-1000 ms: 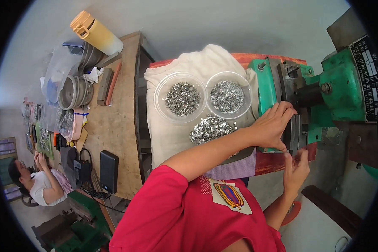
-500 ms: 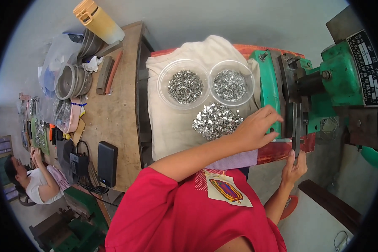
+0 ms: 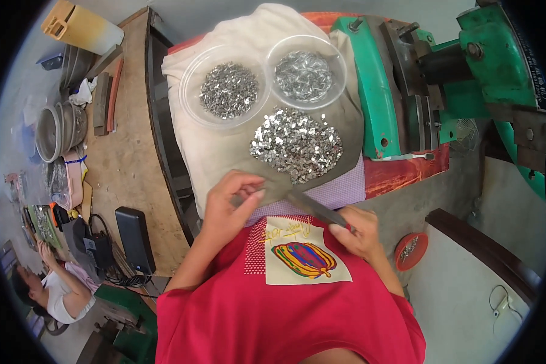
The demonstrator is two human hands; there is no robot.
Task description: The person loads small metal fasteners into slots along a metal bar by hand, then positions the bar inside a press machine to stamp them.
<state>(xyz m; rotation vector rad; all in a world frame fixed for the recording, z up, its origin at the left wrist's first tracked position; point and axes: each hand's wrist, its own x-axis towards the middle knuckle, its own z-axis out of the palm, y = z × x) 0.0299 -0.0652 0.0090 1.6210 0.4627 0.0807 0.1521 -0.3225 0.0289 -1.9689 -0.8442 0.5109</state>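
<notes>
My right hand (image 3: 358, 230) grips one end of a long, flat, dark metal bar (image 3: 315, 208) just in front of my red shirt. The bar slants up and to the left, and its far end is over the cloth. Left of that end, my left hand (image 3: 232, 199) has its fingers curled in; what they hold, if anything, is blurred and I cannot make it out. Beyond both hands, a heap of small shiny metal pieces (image 3: 297, 145) lies on the cream cloth (image 3: 191, 142). Two clear round tubs, the left tub (image 3: 191, 112) and the right tub (image 3: 340, 73), hold small metal parts.
A green press (image 3: 376, 91) with a dark metal fixture stands at the right. A wrench (image 3: 406, 158) lies by its base. The wooden table (image 3: 124, 158) at left bears a black box (image 3: 134, 239). An orange bowl (image 3: 420, 258) sits low right; a co-worker (image 3: 70, 294) sits far left.
My right hand has brought the bar from the press to in front of my shirt. My left hand has moved left from the press to the cloth's near edge. The view has shifted.
</notes>
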